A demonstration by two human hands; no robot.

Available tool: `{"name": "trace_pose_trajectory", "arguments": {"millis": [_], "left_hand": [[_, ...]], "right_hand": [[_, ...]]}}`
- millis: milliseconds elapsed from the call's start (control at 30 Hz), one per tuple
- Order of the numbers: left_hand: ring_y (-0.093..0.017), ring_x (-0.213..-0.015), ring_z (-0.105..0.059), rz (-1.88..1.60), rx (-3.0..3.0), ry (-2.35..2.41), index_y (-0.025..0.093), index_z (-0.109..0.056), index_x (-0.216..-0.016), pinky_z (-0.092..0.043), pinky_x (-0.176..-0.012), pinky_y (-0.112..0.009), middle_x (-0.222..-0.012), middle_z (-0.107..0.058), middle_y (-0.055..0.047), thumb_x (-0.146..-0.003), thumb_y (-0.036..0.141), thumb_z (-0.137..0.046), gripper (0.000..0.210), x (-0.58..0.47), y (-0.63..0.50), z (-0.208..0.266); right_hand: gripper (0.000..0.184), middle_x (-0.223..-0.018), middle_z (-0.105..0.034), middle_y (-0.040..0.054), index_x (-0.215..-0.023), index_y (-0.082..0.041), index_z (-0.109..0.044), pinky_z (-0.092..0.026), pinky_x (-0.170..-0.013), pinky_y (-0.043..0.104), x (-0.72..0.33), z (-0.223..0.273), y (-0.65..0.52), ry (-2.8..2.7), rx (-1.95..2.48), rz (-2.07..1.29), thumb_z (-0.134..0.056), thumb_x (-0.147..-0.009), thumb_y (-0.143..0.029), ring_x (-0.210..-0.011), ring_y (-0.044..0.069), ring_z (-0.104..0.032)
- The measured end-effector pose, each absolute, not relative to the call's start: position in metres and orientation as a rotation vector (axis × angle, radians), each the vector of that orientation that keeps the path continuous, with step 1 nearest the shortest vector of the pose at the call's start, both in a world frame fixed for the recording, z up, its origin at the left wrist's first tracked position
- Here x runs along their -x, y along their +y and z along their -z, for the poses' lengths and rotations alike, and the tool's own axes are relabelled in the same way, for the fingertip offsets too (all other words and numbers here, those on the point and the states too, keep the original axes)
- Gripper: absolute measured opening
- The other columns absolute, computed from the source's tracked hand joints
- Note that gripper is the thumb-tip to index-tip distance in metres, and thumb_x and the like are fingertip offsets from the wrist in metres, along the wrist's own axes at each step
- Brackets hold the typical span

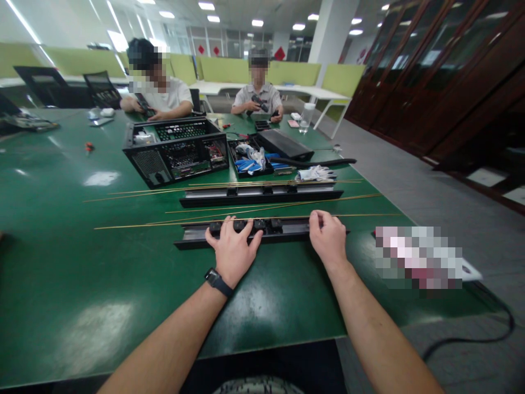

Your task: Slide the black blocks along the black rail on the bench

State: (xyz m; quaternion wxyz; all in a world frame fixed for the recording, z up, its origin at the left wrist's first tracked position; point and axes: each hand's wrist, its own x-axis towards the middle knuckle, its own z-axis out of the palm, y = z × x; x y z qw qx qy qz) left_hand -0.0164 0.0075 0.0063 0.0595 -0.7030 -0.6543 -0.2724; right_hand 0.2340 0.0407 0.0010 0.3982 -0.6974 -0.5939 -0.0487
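Observation:
My left hand (pixel 234 249), a dark watch on its wrist, lies with fingers spread over the black blocks (pixel 259 225) in the nearer black channel-shaped rail (pixel 287 236). At that rail's right end is my right hand (pixel 328 238), thumb and fingers pinched together. A thin brass-coloured rod (pixel 369 215) passes at its fingertips; whether the pinch holds it I cannot tell. More thin rods (pixel 197 211) lie between this rail and a second, similar rail (pixel 262 197) farther off.
An open black computer case (pixel 176 153) stands beyond the rails. Right of it are a tray (pixel 250 158) with gloves, a flat black box (pixel 285 145) and a white glove (pixel 315 173). Two people sit across the green table (pixel 61 219). A blurred-out object (pixel 418 257) lies at the right edge.

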Motion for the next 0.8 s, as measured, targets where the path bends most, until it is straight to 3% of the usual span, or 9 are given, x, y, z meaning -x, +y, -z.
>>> {"name": "trace_pose_trajectory", "arguments": {"millis": [167, 533, 800], "left_hand": [[-0.038, -0.141, -0.050, 0.828, 2.123, -1.981, 0.033, -0.075, -0.128, -0.019, -0.115, -0.075, -0.145, -0.062, -0.019, -0.100, 0.053, -0.058, 0.038, 0.017, 0.008, -0.005], [-0.039, -0.140, -0.051, 0.840, 2.122, -1.983, 0.033, -0.076, -0.126, -0.020, -0.115, -0.076, -0.145, -0.062, -0.019, -0.099, 0.052, -0.060, 0.037, 0.016, 0.007, -0.006], [-0.038, -0.142, -0.049, 0.841, 2.136, -1.978, 0.033, -0.075, -0.128, -0.019, -0.115, -0.075, -0.145, -0.062, -0.019, -0.099, 0.053, -0.058, 0.038, 0.017, 0.008, -0.003]], "right_hand": [[0.043, -0.089, -0.076, 0.0108, -0.098, -0.019, -0.075, -0.041, -0.087, 0.039, -0.234, -0.001, 0.040, -1.510, 1.784, 0.111, -0.043, -0.101, -0.046, -0.087, 0.026, -0.062], [0.039, -0.092, -0.076, 0.0099, -0.102, -0.020, -0.076, -0.047, -0.089, 0.038, -0.223, -0.002, 0.037, -1.641, 1.612, 0.076, -0.047, -0.101, -0.046, -0.088, 0.024, -0.065], [0.043, -0.094, -0.076, 0.0104, -0.104, -0.019, -0.075, -0.044, -0.090, 0.040, -0.231, -0.001, 0.040, -1.533, 1.755, 0.080, -0.044, -0.101, -0.048, -0.090, 0.025, -0.064]]}}
